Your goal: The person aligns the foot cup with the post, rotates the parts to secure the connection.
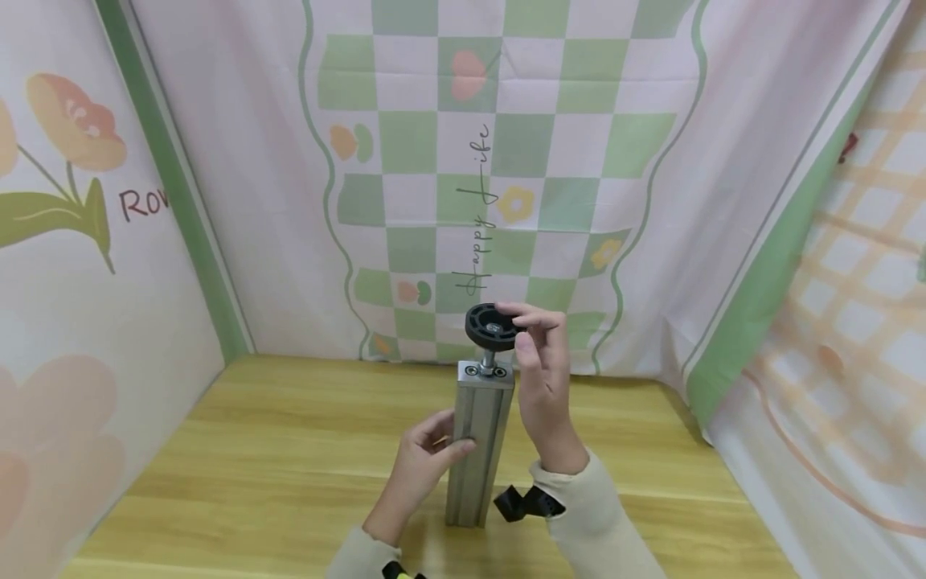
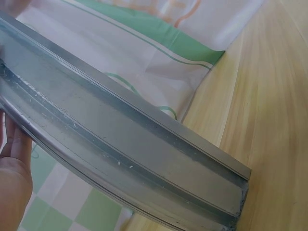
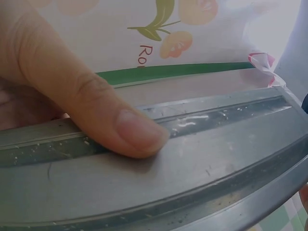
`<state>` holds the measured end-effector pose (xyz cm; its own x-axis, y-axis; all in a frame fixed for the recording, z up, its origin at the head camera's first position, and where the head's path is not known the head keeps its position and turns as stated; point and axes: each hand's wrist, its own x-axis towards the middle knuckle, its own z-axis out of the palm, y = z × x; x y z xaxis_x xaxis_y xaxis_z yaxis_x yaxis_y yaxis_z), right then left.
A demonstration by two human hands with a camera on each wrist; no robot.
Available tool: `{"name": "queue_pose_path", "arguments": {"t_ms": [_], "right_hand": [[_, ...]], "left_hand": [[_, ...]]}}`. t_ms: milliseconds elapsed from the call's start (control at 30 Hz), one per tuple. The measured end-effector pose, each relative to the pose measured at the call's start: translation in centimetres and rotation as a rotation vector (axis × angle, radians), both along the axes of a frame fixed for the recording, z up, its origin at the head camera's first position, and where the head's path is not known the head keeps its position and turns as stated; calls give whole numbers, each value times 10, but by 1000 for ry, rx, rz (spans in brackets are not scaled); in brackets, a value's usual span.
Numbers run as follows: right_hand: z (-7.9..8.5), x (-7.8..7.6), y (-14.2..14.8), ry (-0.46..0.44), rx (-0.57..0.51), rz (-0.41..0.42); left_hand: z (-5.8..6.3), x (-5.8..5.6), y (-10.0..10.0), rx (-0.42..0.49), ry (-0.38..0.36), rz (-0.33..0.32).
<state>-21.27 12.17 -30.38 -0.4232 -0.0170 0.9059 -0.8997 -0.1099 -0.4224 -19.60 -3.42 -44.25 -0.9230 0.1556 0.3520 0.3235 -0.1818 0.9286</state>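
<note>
A length of aluminium profile (image 1: 477, 450) stands upright on the table, with an end plate (image 1: 485, 374) fixed by screws on top. Out of the plate rises a metal stem carrying a black round levelling foot (image 1: 492, 326). My left hand (image 1: 427, 450) grips the profile partway up, fingers behind and thumb (image 3: 139, 132) across a face with a groove. At the top, my right hand (image 1: 544, 378) has its bent fingers and thumb at the right rim of the levelling foot. In the left wrist view, the profile's lower end (image 2: 236, 202) shows against the wood.
The wood-grain table (image 1: 289, 450) spreads around the profile. A checked curtain (image 1: 521, 153) hangs close behind it, with printed curtains on the left (image 1: 58, 305) and right (image 1: 854, 322). A black wrist camera (image 1: 524, 503) sits on the right sleeve beside the profile.
</note>
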Motion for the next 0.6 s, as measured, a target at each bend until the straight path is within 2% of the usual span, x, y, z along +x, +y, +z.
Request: {"name": "queue_pose_path", "arguments": {"t_ms": [133, 267, 333, 500, 600], "right_hand": [[-2, 3, 0, 24, -15, -23], [-2, 5, -2, 93, -10, -100], [-1, 7, -3, 159, 7, -184], [2, 11, -6, 336, 57, -468], [4, 15, -9, 385, 68, -567]], "left_hand": [[-1, 0, 1, 7, 4, -1], [-1, 0, 1, 7, 15, 6], [-1, 1, 1, 1, 21, 9], [0, 1, 1, -1, 19, 0], [0, 1, 1, 5, 12, -9]]}}
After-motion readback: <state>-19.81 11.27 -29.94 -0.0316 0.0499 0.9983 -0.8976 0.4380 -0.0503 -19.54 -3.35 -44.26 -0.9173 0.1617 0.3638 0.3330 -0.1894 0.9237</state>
